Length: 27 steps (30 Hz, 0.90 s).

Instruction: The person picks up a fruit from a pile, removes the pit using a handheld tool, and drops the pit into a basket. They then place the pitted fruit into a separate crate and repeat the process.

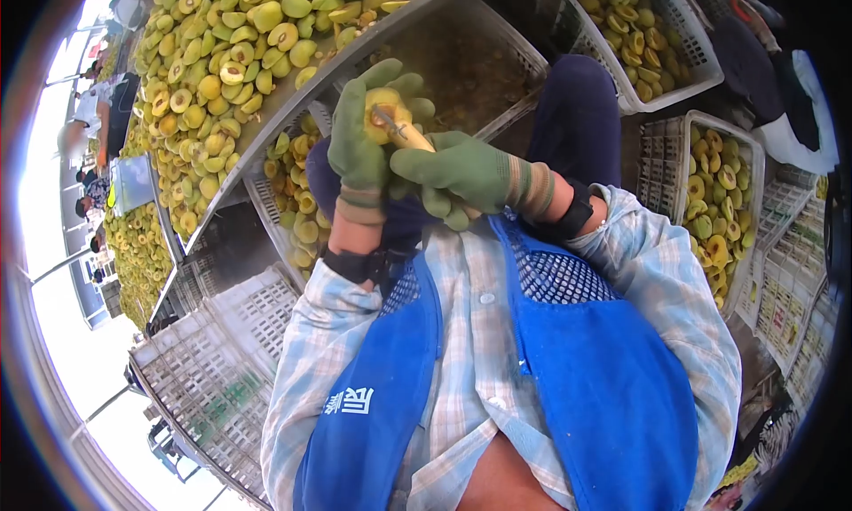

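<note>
Fruit (383,104): yellow-green piece, clamped in my gloved left hand (359,147), between worktop and torso.
Knife (408,135): I have its pale handle gripped in my gloved right hand (466,172), blade at the fruit.
Worktop (293,110): far left, heaped with cut fruit (231,67).
Crates: cut fruit fills one at far right (679,95) and another at right (756,160).

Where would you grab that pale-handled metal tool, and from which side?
Probably by the narrow pale handle, coming from the person's right: its dark metal end points left, at the yellow-green fruit in the green-gloved left hand.
</note>
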Each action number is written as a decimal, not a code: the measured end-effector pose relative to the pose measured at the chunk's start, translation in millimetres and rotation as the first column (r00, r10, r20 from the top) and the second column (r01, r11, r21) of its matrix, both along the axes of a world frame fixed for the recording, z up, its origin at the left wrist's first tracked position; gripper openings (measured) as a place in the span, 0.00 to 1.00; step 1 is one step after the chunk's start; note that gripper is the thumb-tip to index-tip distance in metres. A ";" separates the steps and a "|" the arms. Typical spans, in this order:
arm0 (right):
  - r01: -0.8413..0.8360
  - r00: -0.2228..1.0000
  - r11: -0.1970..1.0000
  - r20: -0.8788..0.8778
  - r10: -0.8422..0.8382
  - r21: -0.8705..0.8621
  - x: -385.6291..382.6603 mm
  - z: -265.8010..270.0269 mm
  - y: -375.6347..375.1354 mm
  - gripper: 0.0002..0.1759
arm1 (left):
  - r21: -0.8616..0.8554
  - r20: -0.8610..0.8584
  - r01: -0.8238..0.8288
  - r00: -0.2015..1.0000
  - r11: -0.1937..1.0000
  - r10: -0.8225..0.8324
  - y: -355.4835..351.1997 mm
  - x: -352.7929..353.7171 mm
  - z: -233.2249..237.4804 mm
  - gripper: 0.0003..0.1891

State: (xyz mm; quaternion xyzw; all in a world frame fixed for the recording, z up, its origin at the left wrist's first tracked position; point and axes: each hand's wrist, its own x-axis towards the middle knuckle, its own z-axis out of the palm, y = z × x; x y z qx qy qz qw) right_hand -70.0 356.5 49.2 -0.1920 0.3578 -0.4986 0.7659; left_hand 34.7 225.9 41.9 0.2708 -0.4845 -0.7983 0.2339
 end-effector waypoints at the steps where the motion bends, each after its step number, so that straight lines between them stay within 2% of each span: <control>1: -0.027 1.000 1.000 0.002 0.027 0.001 -0.5 -0.7 -1.8 0.24 | -0.110 0.044 -0.029 0.998 0.994 0.034 -0.7 -0.8 -1.7 0.28; 2: -0.052 0.999 0.999 0.000 0.052 0.004 -2.6 -1.2 -2.9 0.24 | -0.160 0.053 -0.053 0.997 0.986 0.062 1.8 -0.5 -0.9 0.28; 4: -0.080 0.987 0.996 0.138 0.083 -0.026 -5.4 -3.3 -2.7 0.23 | -0.256 0.067 -0.091 0.991 0.962 0.112 7.7 -2.8 2.4 0.27; 6: -0.078 0.964 0.995 0.251 0.091 -0.061 -4.4 -8.7 -3.5 0.22 | -0.247 0.029 -0.114 0.992 0.962 0.125 8.2 -3.5 -1.7 0.27; 9: -0.071 0.949 0.997 0.311 0.055 0.040 -4.3 -3.1 -2.3 0.23 | -0.238 0.008 -0.092 0.995 0.967 0.097 5.0 -2.7 -3.6 0.27; 12: -0.119 0.925 0.992 0.368 0.098 0.033 -7.4 -5.7 -6.3 0.24 | -0.178 -0.001 -0.019 1.000 0.984 0.019 -0.7 0.8 -10.1 0.27; 14: -0.075 0.988 0.997 0.140 0.070 0.036 -5.5 -2.2 -4.9 0.24 | -0.127 0.048 0.070 0.997 0.990 -0.064 -9.5 3.6 -11.2 0.26; 15: -0.054 0.998 0.998 0.022 0.054 0.031 -4.7 -0.9 -5.4 0.24 | -0.120 0.047 0.057 0.998 0.991 -0.051 -7.0 3.2 -10.6 0.25; 17: -0.083 0.960 0.996 0.270 0.074 0.020 -9.9 -7.2 -9.2 0.23 | -0.144 0.015 0.016 1.000 0.989 -0.014 -6.0 1.9 -10.9 0.25; 19: -0.115 0.848 0.993 0.518 0.112 -0.027 -14.4 -18.9 -11.3 0.22 | -0.160 -0.006 -0.012 1.000 0.987 0.011 -4.7 2.2 -14.3 0.25; 21: -0.131 0.786 0.990 0.603 0.138 -0.055 -12.8 -25.9 -13.6 0.21 | -0.180 -0.018 -0.028 1.000 0.983 0.025 -5.5 1.7 -18.1 0.25; 22: -0.134 0.752 0.988 0.642 0.148 -0.071 -12.8 -27.5 -14.7 0.20 | -0.261 0.000 -0.050 0.999 0.964 0.052 -3.7 0.7 -18.6 0.25; 24: -0.101 0.799 0.994 0.593 0.099 -0.030 -8.5 -26.9 -13.5 0.20 | -0.413 0.030 -0.083 0.994 0.907 0.105 3.0 -2.0 -20.9 0.25; 25: -0.081 0.820 0.997 0.568 0.072 -0.009 -5.7 -26.1 -12.0 0.20 | -0.283 0.047 -0.070 0.995 0.956 0.086 2.1 -2.1 -22.7 0.25; 27: -0.065 0.943 0.997 0.329 0.047 0.044 -6.3 -20.9 -10.0 0.20 | -0.011 0.073 -0.044 0.996 0.999 0.044 -1.7 -2.9 -26.1 0.26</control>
